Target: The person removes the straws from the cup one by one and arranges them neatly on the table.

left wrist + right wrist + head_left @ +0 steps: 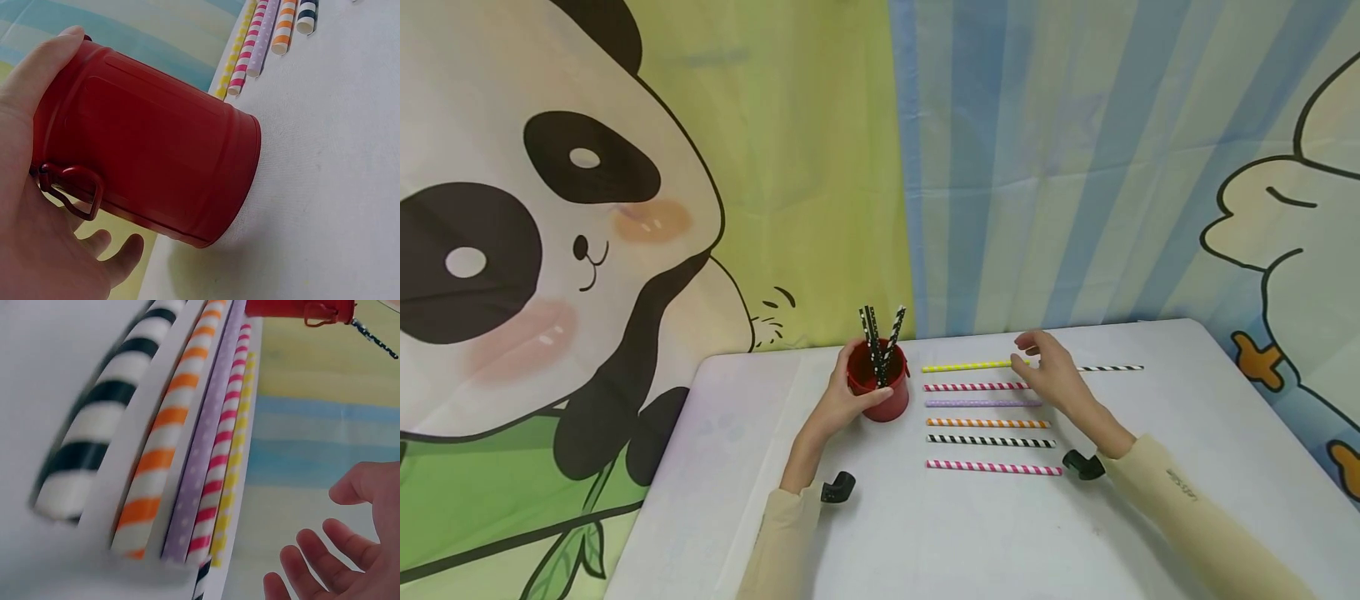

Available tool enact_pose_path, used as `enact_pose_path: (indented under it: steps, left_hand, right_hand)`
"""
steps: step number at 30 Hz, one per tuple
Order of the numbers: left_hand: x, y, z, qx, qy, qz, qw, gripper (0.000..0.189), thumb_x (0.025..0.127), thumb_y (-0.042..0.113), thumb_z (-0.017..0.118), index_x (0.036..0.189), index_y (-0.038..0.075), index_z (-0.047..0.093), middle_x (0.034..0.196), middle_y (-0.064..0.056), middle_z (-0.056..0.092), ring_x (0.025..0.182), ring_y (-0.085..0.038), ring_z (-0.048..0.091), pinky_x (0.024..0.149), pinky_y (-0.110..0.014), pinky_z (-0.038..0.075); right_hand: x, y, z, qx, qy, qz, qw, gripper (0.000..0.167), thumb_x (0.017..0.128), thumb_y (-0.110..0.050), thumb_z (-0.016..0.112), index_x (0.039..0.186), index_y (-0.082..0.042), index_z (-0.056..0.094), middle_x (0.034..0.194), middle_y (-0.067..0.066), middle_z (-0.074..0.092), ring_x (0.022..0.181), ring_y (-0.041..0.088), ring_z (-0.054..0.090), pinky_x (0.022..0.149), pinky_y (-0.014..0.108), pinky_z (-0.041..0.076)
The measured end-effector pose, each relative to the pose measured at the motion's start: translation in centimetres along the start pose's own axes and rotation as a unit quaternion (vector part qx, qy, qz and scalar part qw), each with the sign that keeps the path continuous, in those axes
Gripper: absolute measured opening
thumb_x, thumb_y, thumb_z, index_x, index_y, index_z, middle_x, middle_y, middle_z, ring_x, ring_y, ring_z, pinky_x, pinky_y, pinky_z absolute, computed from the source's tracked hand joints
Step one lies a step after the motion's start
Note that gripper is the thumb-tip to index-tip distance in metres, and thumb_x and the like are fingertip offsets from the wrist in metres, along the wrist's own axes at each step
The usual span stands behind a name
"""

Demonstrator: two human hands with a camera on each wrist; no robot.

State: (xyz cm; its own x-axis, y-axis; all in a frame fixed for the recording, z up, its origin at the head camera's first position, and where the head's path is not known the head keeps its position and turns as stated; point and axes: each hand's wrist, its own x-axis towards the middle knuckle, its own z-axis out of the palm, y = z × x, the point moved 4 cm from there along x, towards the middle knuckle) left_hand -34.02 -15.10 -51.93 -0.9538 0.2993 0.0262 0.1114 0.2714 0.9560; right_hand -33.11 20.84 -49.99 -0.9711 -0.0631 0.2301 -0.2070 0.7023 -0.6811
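Note:
My left hand holds a small red metal bucket around its upper part, thumb at the rim. Several black-and-white paper straws lean upright inside the bucket. Over the far right end of the row is my right hand, fingers relaxed and apart, gripping nothing. Beneath or beside it lie a yellow straw and a black-striped straw; the hand hides part of both. Nearer lie a red-striped straw, a purple dotted straw and an orange-striped straw.
Another black-striped straw and a pink-striped straw lie at the near side of the row. The white table ends at a printed curtain. Black wrist mounts sit at both sleeves.

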Motion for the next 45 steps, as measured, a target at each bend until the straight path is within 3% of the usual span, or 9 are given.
enact_pose_path:
  steps: [9, 24, 35, 45]
  left_hand:
    - [0.0, -0.2, 0.0, 0.003, 0.008, 0.012, 0.9999, 0.101, 0.081, 0.029, 0.084, 0.158, 0.026, 0.02, 0.151, 0.003, 0.041, 0.142, -0.024, 0.037, 0.105, -0.052, 0.05]
    - [0.3, -0.4, 0.0, 0.006, 0.008, 0.01, 0.9999, 0.1, 0.081, 0.03, 0.085, 0.157, 0.03, 0.021, 0.15, 0.007, 0.041, 0.141, -0.021, 0.038, 0.106, -0.051, 0.049]
    - [0.1, -0.2, -0.1, 0.001, 0.01, 0.018, 0.9998, 0.099, 0.081, 0.027, 0.085, 0.157, 0.03, 0.021, 0.15, 0.002, 0.041, 0.141, -0.024, 0.038, 0.108, -0.054, 0.047]
    - [0.0, -0.3, -0.1, 0.001, 0.011, 0.019, 0.9997, 0.1, 0.08, 0.03, 0.085, 0.156, 0.029, 0.021, 0.15, 0.001, 0.042, 0.141, -0.022, 0.039, 0.112, -0.052, 0.043]
  right_hand:
    - [0.2, -1.9, 1.4, 0.093, -0.005, 0.031, 0.9951, 0.034, 0.1, -0.024, 0.058, 0.125, -0.002, 0.054, 0.123, 0.018, 0.061, 0.115, 0.036, 0.06, 0.092, 0.049, 0.053]
    - [1.2, -5.7, 3.5, 0.131, -0.004, 0.024, 0.9911, 0.029, 0.099, -0.026, 0.06, 0.12, -0.006, 0.057, 0.123, 0.014, 0.062, 0.116, 0.031, 0.061, 0.095, 0.048, 0.052]
    - [2.3, -9.1, 6.3, 0.184, -0.001, 0.022, 0.9827, 0.02, 0.098, -0.024, 0.062, 0.112, -0.009, 0.062, 0.116, 0.008, 0.064, 0.11, 0.027, 0.063, 0.093, 0.04, 0.051]
    - [2.8, -11.2, 8.9, 0.219, -0.008, 0.021, 0.9755, 0.02, 0.098, -0.023, 0.062, 0.109, -0.007, 0.065, 0.113, 0.011, 0.066, 0.107, 0.03, 0.065, 0.09, 0.042, 0.055]
